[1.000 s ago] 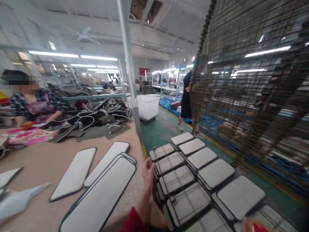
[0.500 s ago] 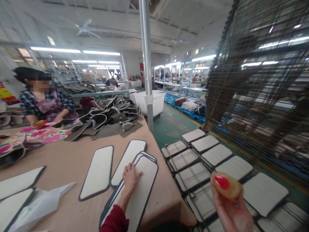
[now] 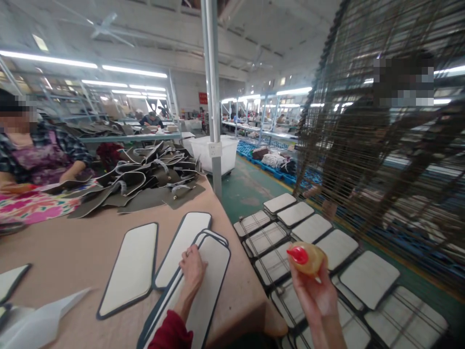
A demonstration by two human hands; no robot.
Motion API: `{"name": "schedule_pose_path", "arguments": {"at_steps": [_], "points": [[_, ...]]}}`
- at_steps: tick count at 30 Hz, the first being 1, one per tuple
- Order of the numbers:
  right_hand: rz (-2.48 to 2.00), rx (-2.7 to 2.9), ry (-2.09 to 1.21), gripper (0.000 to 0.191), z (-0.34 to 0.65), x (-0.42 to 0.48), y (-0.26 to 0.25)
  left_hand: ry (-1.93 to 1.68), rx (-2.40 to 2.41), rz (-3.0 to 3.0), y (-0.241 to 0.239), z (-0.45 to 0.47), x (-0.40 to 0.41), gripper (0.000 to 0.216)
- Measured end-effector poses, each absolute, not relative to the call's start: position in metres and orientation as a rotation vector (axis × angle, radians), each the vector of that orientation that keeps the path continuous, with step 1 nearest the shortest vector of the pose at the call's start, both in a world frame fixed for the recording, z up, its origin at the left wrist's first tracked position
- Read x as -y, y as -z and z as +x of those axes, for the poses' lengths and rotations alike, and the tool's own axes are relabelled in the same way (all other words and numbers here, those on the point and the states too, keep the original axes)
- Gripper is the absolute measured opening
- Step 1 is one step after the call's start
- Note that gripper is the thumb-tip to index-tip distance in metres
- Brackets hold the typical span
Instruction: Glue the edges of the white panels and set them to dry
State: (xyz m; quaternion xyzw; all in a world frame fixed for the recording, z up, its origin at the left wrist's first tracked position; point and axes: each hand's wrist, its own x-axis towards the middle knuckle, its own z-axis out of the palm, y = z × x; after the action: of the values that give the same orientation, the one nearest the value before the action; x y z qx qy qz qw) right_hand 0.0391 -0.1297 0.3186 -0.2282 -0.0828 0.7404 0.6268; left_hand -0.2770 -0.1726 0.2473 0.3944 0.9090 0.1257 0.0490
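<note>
My left hand [image 3: 193,269] rests on a stack of pale panels with dark edging. Its bent fingers reach over the left edge of the top panel [image 3: 210,276], and the thumb lies on its face. At the right, my right hand [image 3: 319,295] is closed around a yellowish squeeze bottle [image 3: 314,257] with a red tip, held up in the air with the tip towards the left. Under the stack's far end lies another pale panel [image 3: 183,245]. A separate edged panel [image 3: 129,269] lies flat to its left.
Rows of pale panels [image 3: 370,278] lie on wire racks right of the table [image 3: 250,291]. Grey-brown pieces [image 3: 145,179] are heaped at the back beside a seated co-worker [image 3: 39,155]. A metal post [image 3: 214,97] stands beyond the table corner; a tilted wire rack [image 3: 348,121] rises at the right, a person behind it.
My view has turned right, so the table things sit further left. The bottle in my right hand has come left and up, its tip turned more leftwards. My left hand stays on the panel.
</note>
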Motion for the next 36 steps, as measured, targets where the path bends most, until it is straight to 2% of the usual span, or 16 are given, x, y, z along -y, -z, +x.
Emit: {"name": "schedule_pose_path", "arguments": {"at_steps": [5,8,13,17,22,27,31,36], "points": [[-0.523,0.094,-1.637,0.043,0.038,0.126,-0.323,-0.478,-2.673,1.381,-0.236,-0.286,0.174,0.06],[-0.516,0.065,-1.642,0.041,0.04,0.127,-0.328,-0.449,-2.703,1.411,-0.242,-0.31,0.169,0.057],[-0.48,0.086,-1.705,0.041,0.044,0.13,-0.335,-0.533,-2.757,1.336,-0.291,-0.358,0.157,0.052],[-0.456,0.135,-1.666,0.037,0.042,0.131,-0.337,-0.552,-2.654,1.431,-0.326,-0.344,0.158,0.054],[-0.413,0.125,-1.667,0.035,0.038,0.13,-0.344,-0.334,-2.26,1.771,-0.305,-0.267,0.171,0.062],[-0.38,0.153,-1.665,0.036,0.037,0.133,-0.354,-0.119,-2.159,1.97,-0.271,-0.24,0.173,0.062],[-0.362,0.132,-1.646,0.038,0.039,0.137,-0.358,-0.14,-2.146,2.003,-0.278,-0.244,0.171,0.047],[-0.33,0.104,-1.633,0.037,0.046,0.139,-0.359,0.0,-2.3,1.91,-0.302,-0.241,0.173,0.042]]}}
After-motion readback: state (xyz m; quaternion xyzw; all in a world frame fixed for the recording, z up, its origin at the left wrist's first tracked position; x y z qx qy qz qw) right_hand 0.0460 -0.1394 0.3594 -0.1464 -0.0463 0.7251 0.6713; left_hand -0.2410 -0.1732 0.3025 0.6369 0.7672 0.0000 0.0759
